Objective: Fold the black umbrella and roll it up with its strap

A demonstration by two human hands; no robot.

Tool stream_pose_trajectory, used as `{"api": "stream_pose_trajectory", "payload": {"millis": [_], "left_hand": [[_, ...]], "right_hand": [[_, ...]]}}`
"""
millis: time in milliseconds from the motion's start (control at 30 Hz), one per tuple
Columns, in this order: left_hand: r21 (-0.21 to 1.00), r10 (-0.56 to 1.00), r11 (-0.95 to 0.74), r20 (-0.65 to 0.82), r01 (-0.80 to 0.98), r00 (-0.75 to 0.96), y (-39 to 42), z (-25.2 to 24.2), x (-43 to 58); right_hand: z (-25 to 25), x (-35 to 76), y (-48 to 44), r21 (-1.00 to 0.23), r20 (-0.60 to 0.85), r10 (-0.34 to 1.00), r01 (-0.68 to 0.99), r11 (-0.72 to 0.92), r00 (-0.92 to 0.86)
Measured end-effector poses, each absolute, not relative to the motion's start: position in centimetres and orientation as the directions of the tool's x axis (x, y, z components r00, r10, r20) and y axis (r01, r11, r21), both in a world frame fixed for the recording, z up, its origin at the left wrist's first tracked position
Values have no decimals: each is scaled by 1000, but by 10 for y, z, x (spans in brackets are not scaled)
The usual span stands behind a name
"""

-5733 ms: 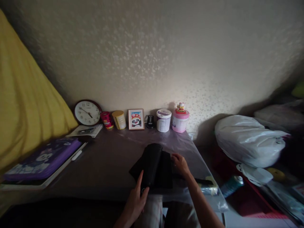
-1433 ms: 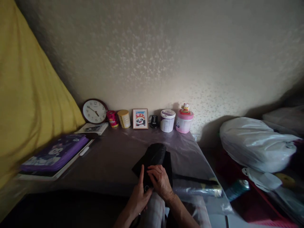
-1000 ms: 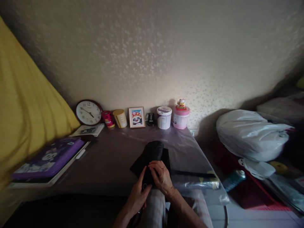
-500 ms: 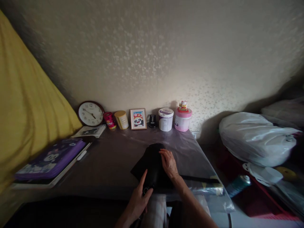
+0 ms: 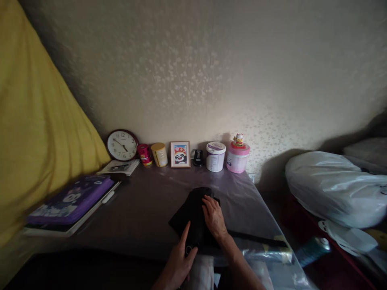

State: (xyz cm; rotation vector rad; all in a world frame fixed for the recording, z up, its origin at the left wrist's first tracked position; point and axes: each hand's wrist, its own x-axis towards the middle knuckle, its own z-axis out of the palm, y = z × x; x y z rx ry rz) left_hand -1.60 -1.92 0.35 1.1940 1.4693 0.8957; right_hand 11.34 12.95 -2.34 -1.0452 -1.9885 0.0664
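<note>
A black folding umbrella (image 5: 196,215), its dark fabric loosely bunched, lies on the table near the front edge. My left hand (image 5: 180,255) is closed round its handle end, thumb and forefinger on either side of a button with a silver ring. My right hand (image 5: 214,215) rests over the far right part of the fabric, fingers bent and pressed onto it. What lies under the right palm is hidden. A long black strip (image 5: 256,237) stretches from beside my right wrist toward the table's right edge.
Along the wall stand a clock (image 5: 122,146), a pink-red can (image 5: 144,155), a yellow can (image 5: 159,154), a framed panda picture (image 5: 180,154) and two tubs (image 5: 215,158). A purple case (image 5: 71,201) lies left. White bags (image 5: 332,185) and a spray can (image 5: 314,249) are beyond the right edge.
The whole view has shifted slightly, so things appear lower and to the right. Both hands keep nearly the same places on the umbrella.
</note>
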Motion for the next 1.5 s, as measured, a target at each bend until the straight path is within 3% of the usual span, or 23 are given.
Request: {"api": "stream_pose_trajectory", "payload": {"millis": [467,633,767,833,933,1067,1300,1500], "left_hand": [[980,985,157,-146,119,-93,-15,4,-21],[974,974,225,-225,20,-14,-16,1,-21],[978,992,114,-104,172,-65,-17,4,-14],[950,991,128,-116,285,-62,-17,7,-9],[838,984,178,-161,516,-78,-18,9,-3],[669,991,128,-108,732,-76,-18,7,2],[584,990,126,-125,802,-64,-17,1,4],[418,976,156,-203,895,-76,-16,10,13]], "right_hand": [[-36,102,159,-421,578,755,679,601,-310],[-45,102,156,-477,606,783,723,500,-142],[-53,106,149,-525,633,772,699,486,-61],[-56,109,147,-533,646,760,672,515,-69],[-59,114,146,-539,643,760,649,537,-95],[-59,115,148,-563,604,786,628,537,-131],[-57,108,146,-605,596,797,599,525,-98],[-40,107,132,-655,447,889,641,401,-100]]}}
